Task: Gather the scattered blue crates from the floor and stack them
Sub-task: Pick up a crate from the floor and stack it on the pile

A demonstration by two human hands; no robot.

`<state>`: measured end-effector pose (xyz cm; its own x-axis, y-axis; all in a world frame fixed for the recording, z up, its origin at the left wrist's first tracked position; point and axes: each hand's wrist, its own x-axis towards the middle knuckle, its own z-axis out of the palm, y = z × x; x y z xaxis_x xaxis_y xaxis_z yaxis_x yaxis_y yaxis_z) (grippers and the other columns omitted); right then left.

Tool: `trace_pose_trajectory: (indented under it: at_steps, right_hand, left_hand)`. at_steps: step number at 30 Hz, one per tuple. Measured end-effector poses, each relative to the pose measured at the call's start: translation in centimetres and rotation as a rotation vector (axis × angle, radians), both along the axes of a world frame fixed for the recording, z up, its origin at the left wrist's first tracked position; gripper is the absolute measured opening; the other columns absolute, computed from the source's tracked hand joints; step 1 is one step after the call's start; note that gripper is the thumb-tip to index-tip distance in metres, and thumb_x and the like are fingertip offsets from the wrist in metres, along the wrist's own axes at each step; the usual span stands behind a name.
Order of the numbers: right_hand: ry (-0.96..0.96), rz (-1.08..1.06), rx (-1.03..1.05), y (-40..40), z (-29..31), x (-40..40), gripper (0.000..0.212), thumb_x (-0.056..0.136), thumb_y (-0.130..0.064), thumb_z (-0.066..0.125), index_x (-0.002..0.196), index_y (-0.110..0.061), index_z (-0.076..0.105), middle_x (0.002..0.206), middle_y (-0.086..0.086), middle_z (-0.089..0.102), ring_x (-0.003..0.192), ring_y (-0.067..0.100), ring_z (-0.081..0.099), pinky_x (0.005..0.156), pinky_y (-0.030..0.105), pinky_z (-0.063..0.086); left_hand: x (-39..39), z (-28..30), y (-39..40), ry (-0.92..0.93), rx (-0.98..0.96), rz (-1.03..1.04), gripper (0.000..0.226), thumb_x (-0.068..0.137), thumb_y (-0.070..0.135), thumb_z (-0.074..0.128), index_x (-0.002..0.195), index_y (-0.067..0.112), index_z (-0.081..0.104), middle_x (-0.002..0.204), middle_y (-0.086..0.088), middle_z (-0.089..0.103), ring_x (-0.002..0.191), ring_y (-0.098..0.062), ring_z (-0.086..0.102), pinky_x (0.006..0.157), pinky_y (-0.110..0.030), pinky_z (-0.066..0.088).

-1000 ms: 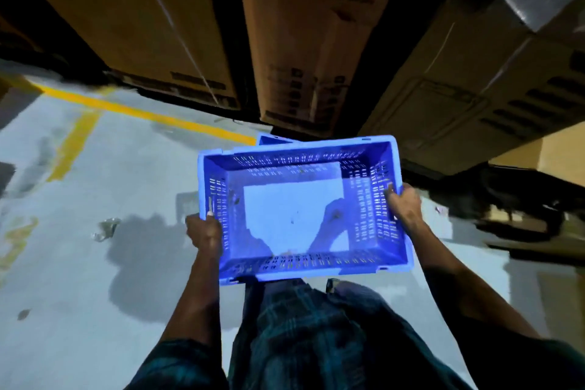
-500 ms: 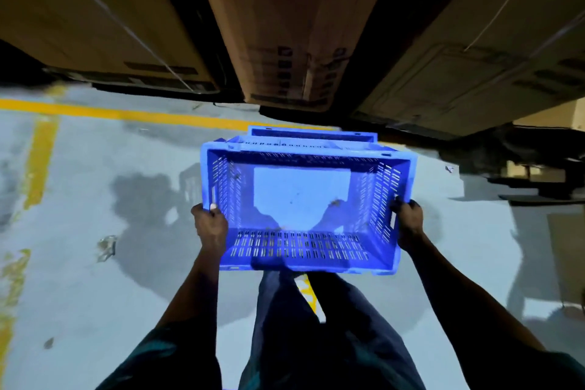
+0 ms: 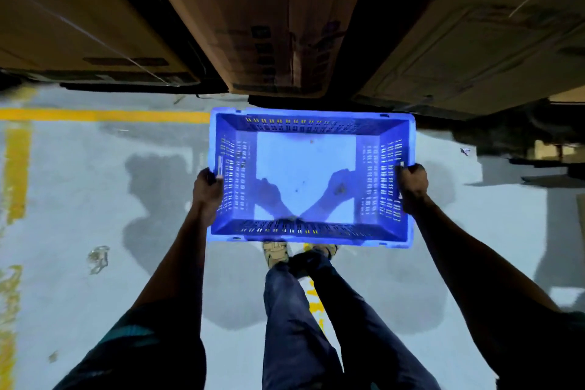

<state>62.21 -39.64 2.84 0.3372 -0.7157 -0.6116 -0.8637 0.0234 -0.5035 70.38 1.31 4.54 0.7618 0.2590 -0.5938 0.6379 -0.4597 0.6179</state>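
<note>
Both hands are on the blue crate, one at each short end. The left hand is curled over the left rim, fingers wrapped onto the slotted wall. The right hand is clenched round the right rim, knuckles up. Between the two grips the crate sits level, open side up, its pale floor bare but for a few specks and the crossed shadows of the arms. Slotted vents run along all four walls. Whether it hangs in the air or rests on something beneath, the view does not tell.

Just beyond the far rim, past the hands, tall cardboard boxes rise in a row. Out left of the left grip a yellow floor line runs across the grey concrete floor. Directly under the near rim, the person's sandalled feet peek out, dark trousers below them.
</note>
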Motion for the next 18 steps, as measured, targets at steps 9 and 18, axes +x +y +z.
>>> trace_pose_trajectory:
  at_steps: [9, 18]
  right_hand:
    - [-0.238, 0.005, 0.136, -1.3, 0.1, 0.8, 0.028, 0.083, 0.014, 0.041, 0.086, -0.008, 0.058, 0.077, 0.005, 0.06, 0.069, 0.019, 0.055, 0.072, 0.033, 0.045]
    - [-0.227, 0.161, 0.187, -3.2, -0.4, 0.5, 0.034, 0.087, 0.009, 0.045, 0.107, -0.013, 0.061, 0.086, -0.003, 0.065, 0.074, 0.017, 0.061, 0.073, 0.035, 0.05]
  left_hand:
    - [0.6, -0.6, -1.1, -0.03, -0.05, 0.068, 0.008, 0.09, 0.012, 0.048, 0.082, 0.015, 0.048, 0.069, -0.001, 0.049, 0.06, -0.017, 0.044, 0.051, -0.025, 0.038]
    - [1.1, -1.7, -1.9, -0.022, -0.076, 0.16, 0.04, 0.088, 0.011, 0.052, 0.127, 0.014, 0.047, 0.116, -0.018, 0.064, 0.091, -0.022, 0.062, 0.087, -0.045, 0.054]
